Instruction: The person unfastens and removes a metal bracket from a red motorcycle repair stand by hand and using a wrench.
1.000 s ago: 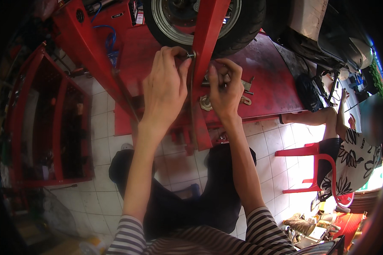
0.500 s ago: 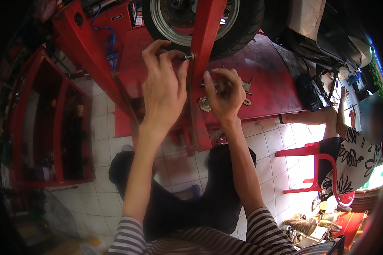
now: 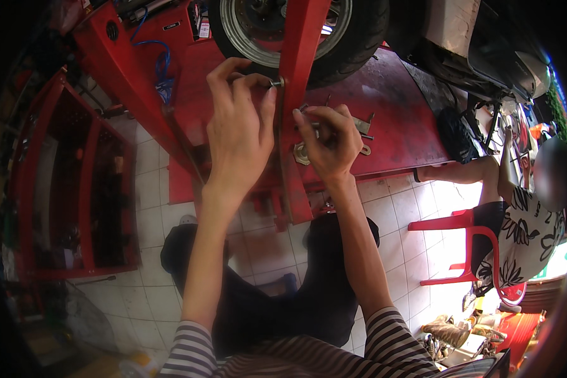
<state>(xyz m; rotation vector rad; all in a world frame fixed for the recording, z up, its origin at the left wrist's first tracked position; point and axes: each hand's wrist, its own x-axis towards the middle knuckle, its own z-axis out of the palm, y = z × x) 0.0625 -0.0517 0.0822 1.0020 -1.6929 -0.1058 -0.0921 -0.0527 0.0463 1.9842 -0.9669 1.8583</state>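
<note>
Red panel [image 3: 179, 38] beyond the left hand [image 3: 240, 129] bears a dark label [image 3: 171, 26].

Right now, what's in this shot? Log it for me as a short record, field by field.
Left hand: thumb and forefinger of the left hand at the bolt; firm grip or light touch unclear
Bolt: juts from the left side of the red post
Right hand: the right hand is right of the post, thumb and forefinger tips close together; anything between them too small to tell
Behind post: wheel
On red platform: metal parts near the right hand
Far right: seated person, red chair
</note>
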